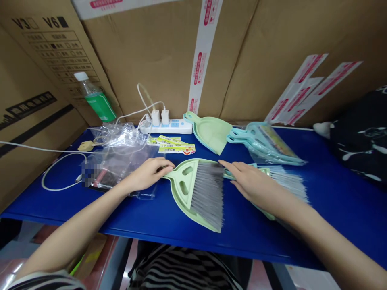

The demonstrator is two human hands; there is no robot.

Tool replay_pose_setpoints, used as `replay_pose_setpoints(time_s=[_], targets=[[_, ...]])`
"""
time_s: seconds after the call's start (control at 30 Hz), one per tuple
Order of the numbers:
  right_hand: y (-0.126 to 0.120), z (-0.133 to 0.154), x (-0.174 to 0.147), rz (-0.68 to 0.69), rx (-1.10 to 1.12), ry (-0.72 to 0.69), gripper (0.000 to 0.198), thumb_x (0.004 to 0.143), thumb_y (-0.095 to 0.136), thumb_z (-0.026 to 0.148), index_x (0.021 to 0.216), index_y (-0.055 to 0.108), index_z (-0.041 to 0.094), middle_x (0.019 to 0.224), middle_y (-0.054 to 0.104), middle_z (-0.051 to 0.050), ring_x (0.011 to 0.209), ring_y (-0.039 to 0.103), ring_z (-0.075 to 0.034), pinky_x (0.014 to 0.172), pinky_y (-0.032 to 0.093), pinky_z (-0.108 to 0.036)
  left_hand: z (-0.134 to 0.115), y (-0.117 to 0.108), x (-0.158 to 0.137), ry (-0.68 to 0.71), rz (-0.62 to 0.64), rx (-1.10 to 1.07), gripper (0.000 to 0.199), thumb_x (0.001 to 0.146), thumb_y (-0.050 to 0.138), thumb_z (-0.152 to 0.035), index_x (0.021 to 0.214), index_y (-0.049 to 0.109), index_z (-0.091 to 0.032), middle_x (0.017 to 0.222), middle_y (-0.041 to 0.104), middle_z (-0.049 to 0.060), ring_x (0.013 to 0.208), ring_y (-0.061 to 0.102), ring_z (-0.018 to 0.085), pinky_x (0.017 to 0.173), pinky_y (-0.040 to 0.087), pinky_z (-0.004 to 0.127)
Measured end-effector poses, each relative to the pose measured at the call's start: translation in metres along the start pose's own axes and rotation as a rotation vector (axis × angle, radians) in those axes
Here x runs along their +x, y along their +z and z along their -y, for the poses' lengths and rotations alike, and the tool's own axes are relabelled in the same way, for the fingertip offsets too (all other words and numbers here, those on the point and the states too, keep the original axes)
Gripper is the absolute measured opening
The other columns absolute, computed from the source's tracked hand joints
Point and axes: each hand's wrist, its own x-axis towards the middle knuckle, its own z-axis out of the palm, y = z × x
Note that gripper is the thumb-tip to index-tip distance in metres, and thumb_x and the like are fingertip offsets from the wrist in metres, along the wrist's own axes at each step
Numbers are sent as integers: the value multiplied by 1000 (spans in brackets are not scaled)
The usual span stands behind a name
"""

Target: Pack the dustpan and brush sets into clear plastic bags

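A light green dustpan [181,204] lies in front of me with a hand brush [208,192] on it, grey bristles pointing right. My left hand [148,172] is closed around the handle end at the left; whether it grips both handles or just one cannot be made out. My right hand [255,183] has its fingers stretched out, the index fingertip close to the bristles' upper right corner. Beneath that hand, partly covered, are more brushes and dustpans, with pale bristles [288,181] showing to the right.
Behind stand a green dustpan [213,131] stacked on a blue one and bagged blue dustpan sets [266,143]. Paper labels [175,145], a power strip [181,127], clear plastic bags [127,149] and a bottle [98,102] are at the back left. Cardboard [160,52] walls the blue table [169,229].
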Motion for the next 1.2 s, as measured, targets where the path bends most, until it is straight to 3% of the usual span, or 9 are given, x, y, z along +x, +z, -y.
replay_pose_setpoints(time_s=[0.2, 0.5, 0.6, 0.7, 0.83, 0.9, 1.0, 1.1, 1.2], targets=[[-3, -1, -5, 13, -19, 38, 54, 84, 30, 2, 134, 53, 5, 106, 72, -19, 96, 69, -27, 74, 58, -37, -3, -2, 1, -5, 42, -49, 24, 97, 46, -26, 95, 68, -16, 92, 75, 5, 81, 68, 14, 75, 51, 25], [-11, -19, -4, 87, 26, 27, 49, 87, 34, 6, 126, 63, 15, 108, 71, -19, 93, 70, -30, 74, 58, -39, 3, -7, -1, -11, 124, -98, 26, 97, 44, -26, 100, 68, -16, 98, 74, 6, 86, 67, 15, 77, 52, 26], [-14, -16, -7, 32, -38, 5, 44, 92, 37, 15, 129, 61, 16, 119, 67, -19, 103, 67, -33, 81, 57, -45, -1, -6, -1, -77, 141, -117, 28, 96, 44, -29, 101, 68, -17, 97, 74, 5, 87, 66, 15, 77, 52, 26], [-22, 8, -7, -29, -40, -40, 45, 98, 36, 29, 135, 56, 12, 130, 62, -20, 115, 62, -34, 89, 55, -49, -6, -5, -2, -186, 175, -130, 29, 95, 44, -32, 102, 68, -17, 99, 73, 6, 87, 65, 16, 77, 51, 25], [-27, 52, 11, 40, 156, -195, 56, 99, 41, 45, 142, 48, 10, 147, 47, -18, 136, 43, -31, 107, 43, -48, -10, -2, -3, -272, 215, -203, 34, 94, 43, -36, 110, 65, -16, 102, 70, 8, 72, 62, 14, 63, 52, 25], [-23, 63, 23, 109, 263, -265, 64, 96, 47, 50, 146, 43, 10, 153, 38, -17, 144, 29, -31, 113, 34, -51, -10, -1, -3, -248, 196, -210, 32, 94, 44, -35, 109, 65, -16, 100, 69, 7, 77, 63, 15, 67, 52, 26], [-13, 65, 34, 206, 386, -291, 63, 97, 46, 47, 150, 37, 14, 159, 25, -14, 148, 13, -30, 118, 21, -54, -10, 1, -4, -224, 198, -226, 30, 94, 44, -33, 108, 65, -16, 97, 69, 6, 82, 63, 15, 72, 52, 26], [-4, 60, 32, 247, 456, -291, 59, 98, 44, 40, 151, 33, 17, 161, 18, -11, 148, 5, -28, 118, 13, -56, -11, 1, -6, -273, 259, -302, 35, 96, 42, -37, 115, 62, -17, 94, 67, 4, 63, 58, 11, 60, 50, 23], [1, 58, 28, 231, 477, -294, 60, 98, 44, 37, 153, 29, 19, 162, 14, -10, 148, -1, -28, 118, 9, -57, -12, 2, -6, -295, 268, -338, 37, 95, 43, -40, 115, 63, -17, 91, 66, 3, 61, 56, 9, 57, 49, 21]])
